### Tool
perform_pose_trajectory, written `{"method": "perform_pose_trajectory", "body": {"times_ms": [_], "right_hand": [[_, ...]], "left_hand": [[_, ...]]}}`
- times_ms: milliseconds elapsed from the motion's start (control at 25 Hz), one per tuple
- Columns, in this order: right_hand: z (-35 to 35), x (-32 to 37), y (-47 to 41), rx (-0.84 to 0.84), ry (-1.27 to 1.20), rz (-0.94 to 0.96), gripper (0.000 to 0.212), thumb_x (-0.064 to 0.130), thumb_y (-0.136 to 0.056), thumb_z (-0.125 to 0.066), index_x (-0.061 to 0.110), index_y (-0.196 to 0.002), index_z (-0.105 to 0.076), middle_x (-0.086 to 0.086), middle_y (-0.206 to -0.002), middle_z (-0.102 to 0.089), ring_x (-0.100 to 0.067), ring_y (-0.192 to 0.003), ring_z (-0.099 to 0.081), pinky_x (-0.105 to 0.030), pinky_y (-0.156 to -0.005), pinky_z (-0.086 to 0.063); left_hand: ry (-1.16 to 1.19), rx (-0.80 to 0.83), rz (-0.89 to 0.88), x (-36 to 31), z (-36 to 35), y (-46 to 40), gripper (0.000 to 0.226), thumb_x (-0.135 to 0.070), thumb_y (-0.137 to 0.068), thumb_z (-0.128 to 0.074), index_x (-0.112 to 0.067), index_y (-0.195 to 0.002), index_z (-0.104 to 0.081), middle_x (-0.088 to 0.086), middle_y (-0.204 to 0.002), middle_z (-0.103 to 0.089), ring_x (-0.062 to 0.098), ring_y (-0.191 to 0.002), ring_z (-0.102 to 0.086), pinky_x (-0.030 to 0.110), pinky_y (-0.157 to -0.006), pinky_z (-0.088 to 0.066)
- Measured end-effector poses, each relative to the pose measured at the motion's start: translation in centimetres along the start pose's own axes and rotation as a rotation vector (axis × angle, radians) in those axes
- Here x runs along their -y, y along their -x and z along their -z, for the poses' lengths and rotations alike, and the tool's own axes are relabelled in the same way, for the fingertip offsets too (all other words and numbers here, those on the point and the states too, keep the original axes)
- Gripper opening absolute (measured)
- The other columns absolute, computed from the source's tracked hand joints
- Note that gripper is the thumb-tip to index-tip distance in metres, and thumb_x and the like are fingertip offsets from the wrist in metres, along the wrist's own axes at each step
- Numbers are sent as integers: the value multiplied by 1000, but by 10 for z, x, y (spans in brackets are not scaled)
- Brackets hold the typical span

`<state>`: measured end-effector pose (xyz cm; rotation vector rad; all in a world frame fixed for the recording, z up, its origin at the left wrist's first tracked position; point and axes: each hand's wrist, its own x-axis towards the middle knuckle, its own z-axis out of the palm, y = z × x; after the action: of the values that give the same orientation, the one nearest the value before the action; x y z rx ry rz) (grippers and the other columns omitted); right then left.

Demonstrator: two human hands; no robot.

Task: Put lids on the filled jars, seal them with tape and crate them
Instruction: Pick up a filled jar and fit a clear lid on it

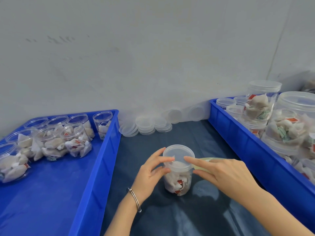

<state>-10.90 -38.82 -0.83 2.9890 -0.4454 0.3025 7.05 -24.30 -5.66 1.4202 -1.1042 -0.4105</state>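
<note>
While the crate along the counter's right edge (238, 133) already holds many lidded jars, the crate on the left edge (105, 150) holds about eight open filled ones, so much remains. Spare lids (146, 126) line the back edge. At counter centre, the lidded jar (178, 169) is gripped by left-hand fingers (158, 171); the right hand (226, 174), fingers extended, presses yellowish tape (204, 163) near its rim.
</note>
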Motion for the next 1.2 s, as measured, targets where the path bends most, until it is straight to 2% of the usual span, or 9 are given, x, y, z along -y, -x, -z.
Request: {"method": "perform_pose_trajectory", "body": {"times_ms": [120, 200, 360, 440, 560, 640, 760, 960, 1200], "right_hand": [[-2, -1, 0, 1, -23, -7, 44, 70, -82, 5, 78, -125, 7, 31, -122, -55, -4, -91, -61, -25, -59, -46], [-4, 0, 0, 0, 6, -6, 50, 70, -75, 13, 77, -124, 10, 31, -121, -56, -3, -89, -61, -25, -57, -45], [-8, -8, 2, 1, -11, 5, 56, 74, -74, 10, 68, -129, 21, 24, -108, -61, -3, -79, -57, -19, -55, -40], [-6, -22, 7, 25, -96, -21, 64, 74, -80, -2, 59, -137, 22, 19, -88, -63, -4, -71, -50, -13, -67, -35], [7, -45, 22, 231, -239, -17, 40, 64, -89, -22, 55, -128, -28, 24, -84, -55, 12, -86, -48, -26, -112, -15], [16, -63, 31, 195, -148, -10, 33, 64, -87, -17, 46, -98, -42, 29, -90, -50, 18, -94, -43, -36, -117, -6], [29, -80, 36, 94, 85, -102, 49, 62, -85, 0, 36, -87, -41, 26, -94, -50, 11, -96, -45, -38, -116, -2], [26, -70, 3, 81, 200, -146, 50, 59, -84, 8, 35, -98, -34, 24, -99, -35, 1, -103, -42, -30, -94, -33], [6, -55, -52, 54, 295, -75, 57, 58, -92, -3, 25, -118, -43, 13, -121, -41, -8, -117, -39, -28, -80, -33]], "left_hand": [[83, 82, 75, 1, 3, -2, 29, -9, -81, -73, -20, -106, -63, -14, -122, -61, 5, -123, -52, 20, -93, -46], [52, 98, 104, 3, -4, -1, 46, -26, -65, -82, -29, -103, -56, -13, -117, -60, 5, -119, -54, 21, -93, -46], [-122, -118, 74, 5, -26, -4, 57, -41, -52, -88, -34, -91, -46, -13, -113, -58, 8, -111, -57, 28, -92, -49], [-119, -131, 57, 5, -26, -6, 58, -36, -54, -90, -26, -91, -47, -11, -116, -57, 10, -112, -58, 30, -91, -51], [-109, -79, 72, 5, -18, -9, 57, -23, -56, -92, -21, -91, -48, -8, -122, -56, 3, -113, -57, 18, -87, -50], [-92, -73, 86, 5, -15, -10, 57, -15, -55, -93, -19, -90, -48, -9, -121, -57, 2, -111, -58, 16, -85, -49], [-37, -98, 117, 5, -14, -10, 57, -5, -54, -92, -14, -88, -48, -7, -120, -59, 3, -111, -59, 16, -82, -50], [51, -60, 148, 9, -3, -7, 58, 0, -51, -91, -10, -86, -46, -8, -112, -67, 6, -112, -61, 21, -81, -52], [111, 63, 189, 7, 9, -8, 59, -4, -53, -90, -11, -88, -43, -5, -111, -69, 11, -117, -59, 31, -91, -52]]}}
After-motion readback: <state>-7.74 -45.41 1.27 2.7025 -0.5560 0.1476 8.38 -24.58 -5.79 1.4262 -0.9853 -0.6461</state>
